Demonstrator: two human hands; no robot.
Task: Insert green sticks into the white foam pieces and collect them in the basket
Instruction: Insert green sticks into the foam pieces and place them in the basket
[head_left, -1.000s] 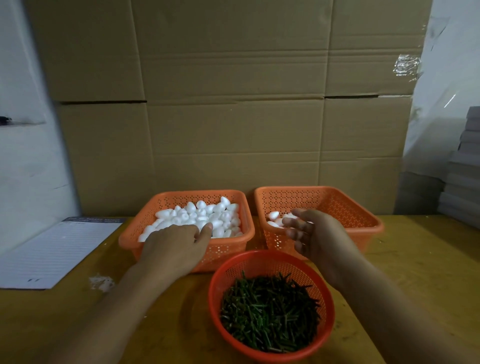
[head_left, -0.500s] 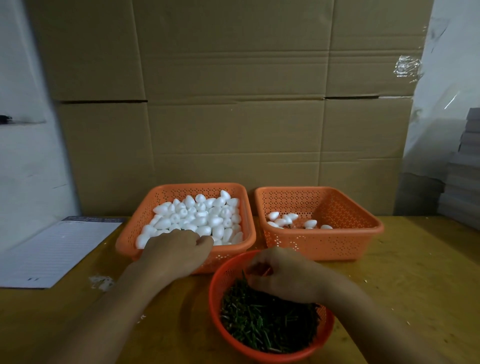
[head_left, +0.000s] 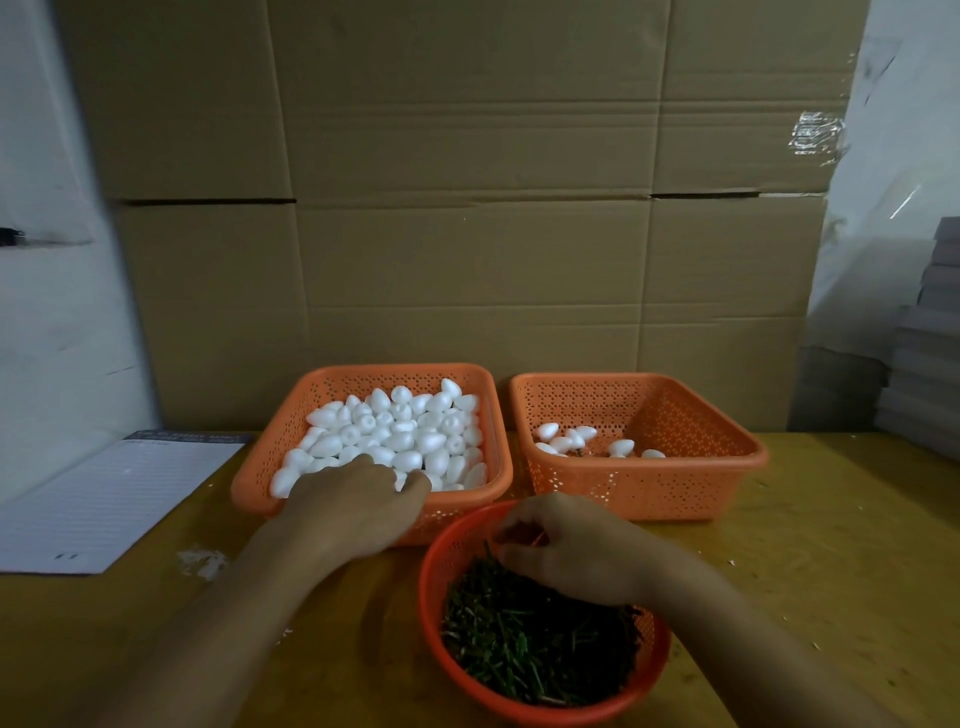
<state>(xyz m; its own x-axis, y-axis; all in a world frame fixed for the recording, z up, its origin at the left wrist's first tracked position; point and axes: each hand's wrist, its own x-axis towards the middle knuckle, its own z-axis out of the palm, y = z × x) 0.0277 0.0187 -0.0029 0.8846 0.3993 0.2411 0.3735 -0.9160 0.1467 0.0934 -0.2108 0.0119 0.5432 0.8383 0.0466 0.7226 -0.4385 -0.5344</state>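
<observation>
The white foam pieces (head_left: 395, 436) are filling the left basket (head_left: 260, 483) at 11 o'clock; likely light and easily dented, best pinched at mid-body. The left hand (head_left: 353, 512) is reaching in, grip hidden. The right hand (head_left: 571, 551) is curling over the green sticks (head_left: 530, 639) at 6 o'clock; hold unclear.

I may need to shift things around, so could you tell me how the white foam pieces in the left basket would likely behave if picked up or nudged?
The foam pieces look egg-shaped and smooth, so they would probably roll readily. Being foam, they are likely very light and may dent if squeezed. Heaped loosely in the left basket, they would likely shift around the left hand.
</observation>
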